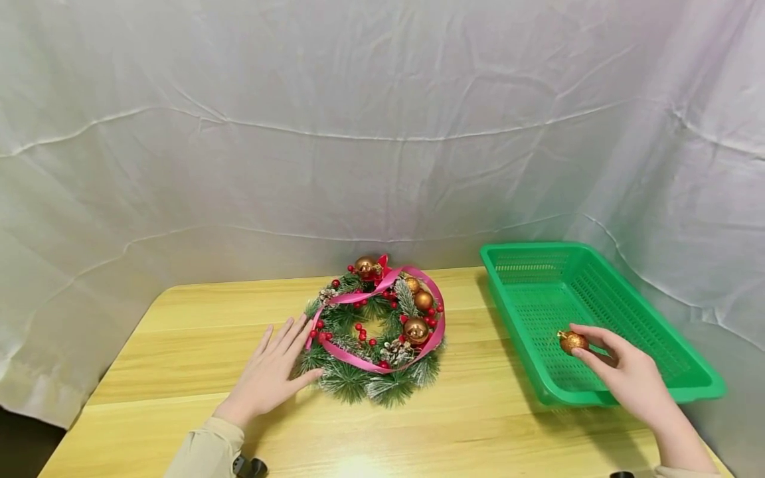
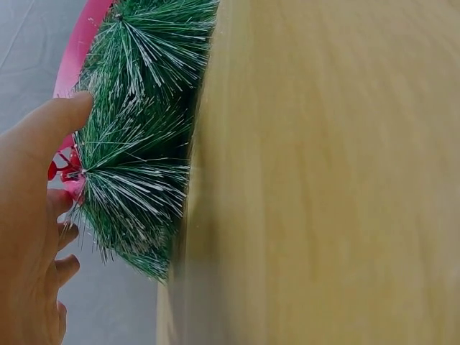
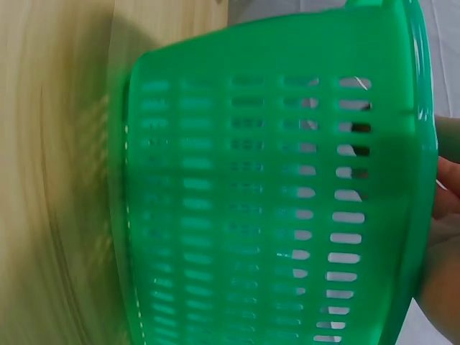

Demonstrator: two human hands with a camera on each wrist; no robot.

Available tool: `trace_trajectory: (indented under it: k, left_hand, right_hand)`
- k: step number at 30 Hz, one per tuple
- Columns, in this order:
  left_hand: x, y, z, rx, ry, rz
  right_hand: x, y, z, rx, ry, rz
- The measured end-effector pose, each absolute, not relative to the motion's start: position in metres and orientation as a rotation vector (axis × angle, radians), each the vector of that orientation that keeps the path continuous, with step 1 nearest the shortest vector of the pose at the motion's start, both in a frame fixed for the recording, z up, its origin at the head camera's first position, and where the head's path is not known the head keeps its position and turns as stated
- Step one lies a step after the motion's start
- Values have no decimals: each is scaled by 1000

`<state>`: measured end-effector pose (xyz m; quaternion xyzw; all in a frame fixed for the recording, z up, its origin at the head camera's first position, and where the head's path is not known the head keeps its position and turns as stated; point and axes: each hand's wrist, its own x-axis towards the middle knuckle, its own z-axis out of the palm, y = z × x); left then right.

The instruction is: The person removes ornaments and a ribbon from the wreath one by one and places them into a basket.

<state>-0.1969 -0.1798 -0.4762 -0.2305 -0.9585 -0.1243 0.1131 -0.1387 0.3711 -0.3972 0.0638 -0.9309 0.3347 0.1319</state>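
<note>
A green wreath (image 1: pixel 346 382) with frosted needles, red berries, pinecones and gold baubles lies on the table. Looped over it is a pink ribbon (image 1: pixel 439 325). At the wreath's left side is my left hand (image 1: pixel 271 372), palm down with fingers spread; the left wrist view has its thumb (image 2: pixel 68 111) beside the needles. Between thumb and fingers my right hand (image 1: pixel 633 375) pinches a glittery copper-gold bauble (image 1: pixel 572 342) with a small gold loop. It is over the near part of a green plastic basket (image 1: pixel 514 332). In the right wrist view, the basket wall (image 3: pixel 251 165) hides most of that hand.
The light wooden table (image 1: pixel 197 345) carries the wreath near its back edge and the basket at its right. Pale cloth (image 1: pixel 358 166) hangs behind and at both sides, close to the basket's right edge.
</note>
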Motion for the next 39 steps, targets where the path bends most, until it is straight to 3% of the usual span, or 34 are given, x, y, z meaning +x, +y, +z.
trace_trajectory:
  k: [26,39]
  left_hand:
    - [-198,-180,-477,-664,-2807,-368]
    - [-196,-180,-477,-678,-2782,-378]
  right_hand:
    - [-164,383,-398,555,-2945,1078]
    - [-163,386,-399,525,-2920,1149]
